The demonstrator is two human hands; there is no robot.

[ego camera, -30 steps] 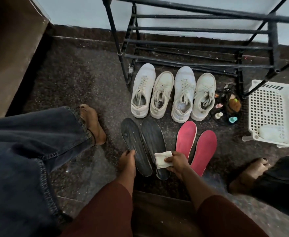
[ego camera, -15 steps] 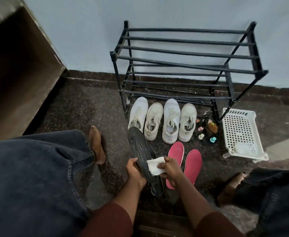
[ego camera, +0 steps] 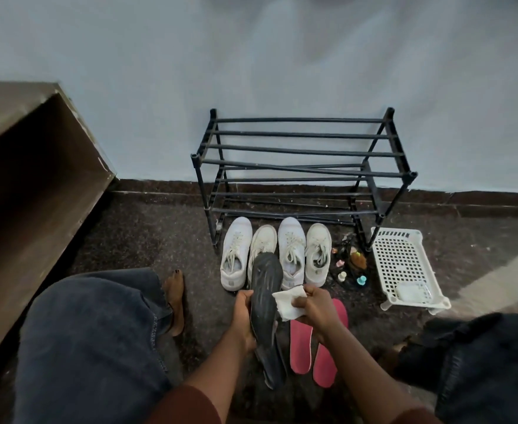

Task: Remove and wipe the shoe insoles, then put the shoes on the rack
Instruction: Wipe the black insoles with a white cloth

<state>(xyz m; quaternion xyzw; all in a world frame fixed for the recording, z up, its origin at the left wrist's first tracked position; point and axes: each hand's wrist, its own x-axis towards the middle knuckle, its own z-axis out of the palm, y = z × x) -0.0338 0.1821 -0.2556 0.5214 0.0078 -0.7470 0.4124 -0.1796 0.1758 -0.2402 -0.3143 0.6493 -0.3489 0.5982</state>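
Observation:
My left hand [ego camera: 243,319] grips a dark grey insole [ego camera: 265,289] lifted off the floor, toe end pointing away from me. My right hand [ego camera: 314,307] pinches a white wipe [ego camera: 287,302] against the insole's right edge. A second dark insole [ego camera: 273,365] lies on the floor beneath, partly hidden. Two pink insoles [ego camera: 302,347] lie side by side to the right, partly behind my right wrist. Several white sneakers [ego camera: 291,254] stand in a row in front of the black metal shoe rack [ego camera: 300,166], whose bars carry nothing.
A white perforated plastic basket [ego camera: 404,264] sits right of the rack, with small bottles and clutter [ego camera: 351,264] between it and the shoes. My jeans-clad knees and bare feet [ego camera: 175,301] flank the work area. A brown cabinet [ego camera: 31,185] stands at left.
The left hand has lifted the dark insole off the floor and higher toward me. The right hand with the wipe stays against it. The camera has tilted up, showing the whole rack.

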